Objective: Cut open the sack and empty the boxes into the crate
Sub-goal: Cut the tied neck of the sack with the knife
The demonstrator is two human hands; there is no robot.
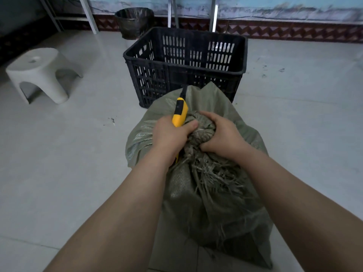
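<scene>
The cutting step is in hand, and the woven sack (216,203) is not yet open; it stands on the tiled floor directly in front of the person, just this side of the black plastic crate (157,75), its far edge overlapping the crate's near wall in the head view. The left hand (169,134) is clenched round the yellow utility knife (179,112), thumb laid along the handle and the dark front end pointing away towards the crate; the right hand (222,134) grasps the bunched neck (200,132) of the sack, fingers curled over the gathered fabric. Whether the blade touches the cloth cannot be told (the tip sits above the folds, against the dark crate wall).

The next move probably calls for the right hand to hold the neck taut while the knife is drawn through the fabric or tie below it, edge kept away from the gripping fingers; only then can the boxes come out.

The sack is dull green, loosely woven and creased; frayed strands (212,171) spill from below the neck; no boxes show, and the crate looks empty.
</scene>
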